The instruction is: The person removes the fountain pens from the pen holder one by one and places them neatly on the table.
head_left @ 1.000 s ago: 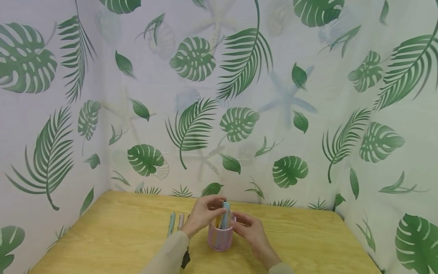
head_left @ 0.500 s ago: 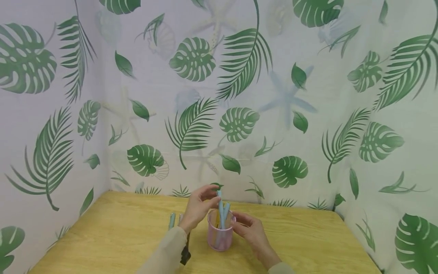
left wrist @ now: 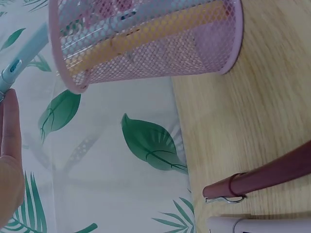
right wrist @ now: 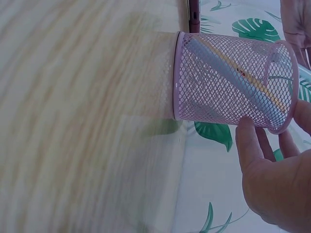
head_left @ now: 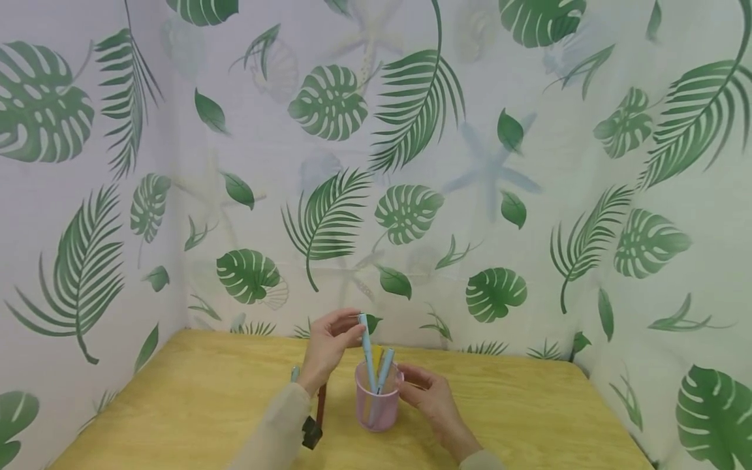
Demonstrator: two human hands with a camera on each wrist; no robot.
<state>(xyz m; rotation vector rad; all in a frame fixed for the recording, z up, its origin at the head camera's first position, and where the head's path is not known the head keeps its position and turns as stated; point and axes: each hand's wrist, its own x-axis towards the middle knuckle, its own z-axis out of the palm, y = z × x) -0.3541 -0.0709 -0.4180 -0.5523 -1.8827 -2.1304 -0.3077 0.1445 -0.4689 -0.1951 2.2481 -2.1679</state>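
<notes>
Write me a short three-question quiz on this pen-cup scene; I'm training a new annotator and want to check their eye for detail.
1. True or false: the left hand pinches the top of a light blue pen whose lower end is inside the pink mesh cup.
2. What is the right hand doing? A) lying flat on the table, away from the cup; B) steadying the side of the cup; C) holding a pen.
3. Fill in: the dark red pen lies on the ____ table, outside the cup.

Key: 1 true; 2 B; 3 wooden.
</notes>
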